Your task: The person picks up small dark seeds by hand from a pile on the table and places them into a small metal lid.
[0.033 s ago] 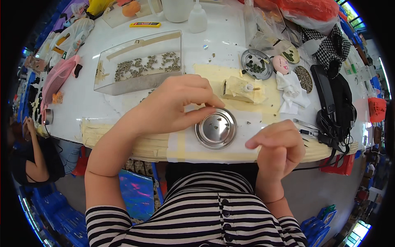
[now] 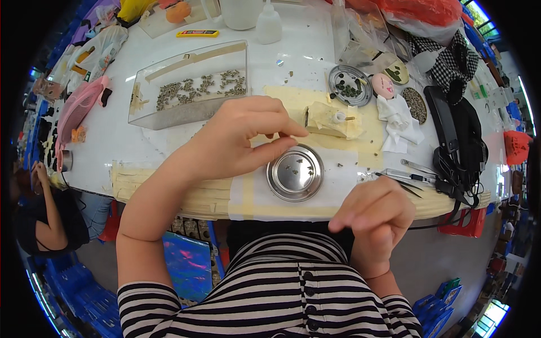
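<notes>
The left hand [image 2: 239,138] is held above the bench [image 2: 112,141], thumb and forefinger pinched together just over the far rim of the round metal dish [image 2: 295,172]; whatever sits between the fingertips is too small to tell. The dish lies on the taped pad at the bench's near edge, with a few small dark pieces inside. The right hand [image 2: 375,214] hangs loosely curled, holding nothing visible, just off the near bench edge, right of the dish. Tweezers [image 2: 403,179] lie beside it. Beyond the left hand stands a clear tray [image 2: 189,84] of small dark pieces. No difference from the earlier frame is noted: both hands and the dish hold the same positions.
</notes>
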The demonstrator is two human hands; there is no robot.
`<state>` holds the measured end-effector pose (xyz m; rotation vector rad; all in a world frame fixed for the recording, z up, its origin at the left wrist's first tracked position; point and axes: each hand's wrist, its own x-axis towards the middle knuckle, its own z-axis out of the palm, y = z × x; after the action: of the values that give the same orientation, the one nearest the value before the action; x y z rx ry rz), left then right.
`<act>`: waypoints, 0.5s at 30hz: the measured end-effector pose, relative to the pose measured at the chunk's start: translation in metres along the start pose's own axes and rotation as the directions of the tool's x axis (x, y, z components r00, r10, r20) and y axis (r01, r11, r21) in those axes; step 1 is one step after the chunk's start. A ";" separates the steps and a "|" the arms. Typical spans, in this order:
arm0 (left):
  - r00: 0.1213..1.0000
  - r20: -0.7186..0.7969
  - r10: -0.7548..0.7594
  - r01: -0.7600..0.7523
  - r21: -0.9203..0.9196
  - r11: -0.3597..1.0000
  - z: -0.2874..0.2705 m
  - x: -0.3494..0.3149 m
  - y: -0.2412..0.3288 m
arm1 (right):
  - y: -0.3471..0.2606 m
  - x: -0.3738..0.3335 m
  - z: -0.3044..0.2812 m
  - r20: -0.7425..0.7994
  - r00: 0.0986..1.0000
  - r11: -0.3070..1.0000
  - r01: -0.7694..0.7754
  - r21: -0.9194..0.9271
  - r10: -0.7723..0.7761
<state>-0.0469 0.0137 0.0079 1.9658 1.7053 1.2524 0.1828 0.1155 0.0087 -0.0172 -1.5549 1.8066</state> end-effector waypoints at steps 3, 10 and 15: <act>0.980 -0.139 0.142 -0.118 0.169 0.979 0.002 -0.001 -0.002 | 0.004 -0.016 -0.007 0.645 0.759 0.847 -0.401 0.348 0.094; 0.925 -0.227 0.305 -0.224 0.323 0.920 0.008 0.007 -0.005 | 0.080 -0.131 -0.075 0.591 0.697 0.349 -0.716 0.604 0.406; 0.925 -0.206 0.320 -0.238 0.343 0.909 0.008 0.007 -0.008 | 0.100 -0.176 -0.205 0.509 0.564 0.283 -0.801 0.527 0.650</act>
<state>-0.0469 0.0249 0.0008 2.3962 1.8909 1.4676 0.3532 0.1973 -0.2088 -0.2323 -0.8031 3.2021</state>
